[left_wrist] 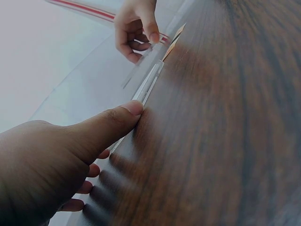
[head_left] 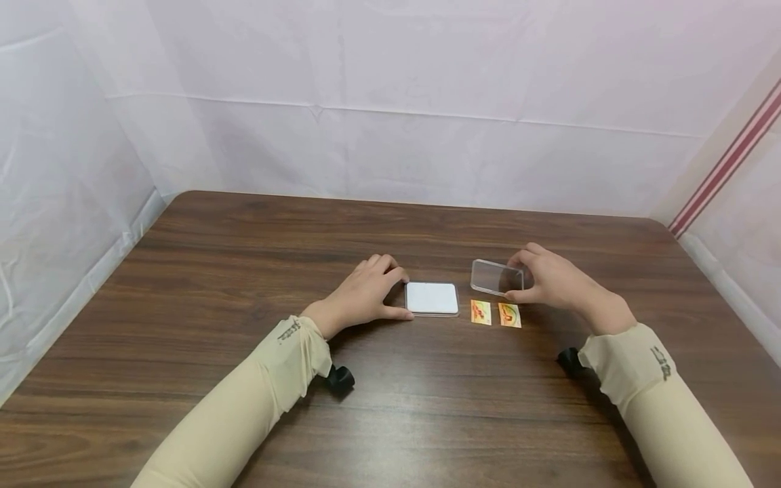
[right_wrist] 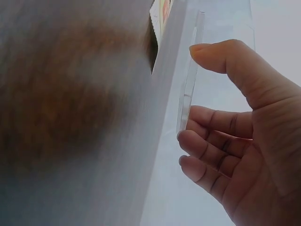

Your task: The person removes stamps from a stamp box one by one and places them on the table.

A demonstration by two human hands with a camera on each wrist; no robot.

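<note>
On the desk, the left hand grips the left edge of a flat white box between thumb and curled fingers. At its 3 o'clock, the right hand pinches a clear lid, held tilted just above two small orange cards lying beside the box.

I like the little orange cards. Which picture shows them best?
The head view: both orange cards lie flat on the table, faces showing. The left wrist view shows them edge-on; the right wrist view catches only a sliver.

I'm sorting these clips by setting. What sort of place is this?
Probably a staged recording booth, not a home: white sheeting curtains a bare wooden table on three sides. The right hand holds a clear lid; the left hand steadies a white tray.
</note>
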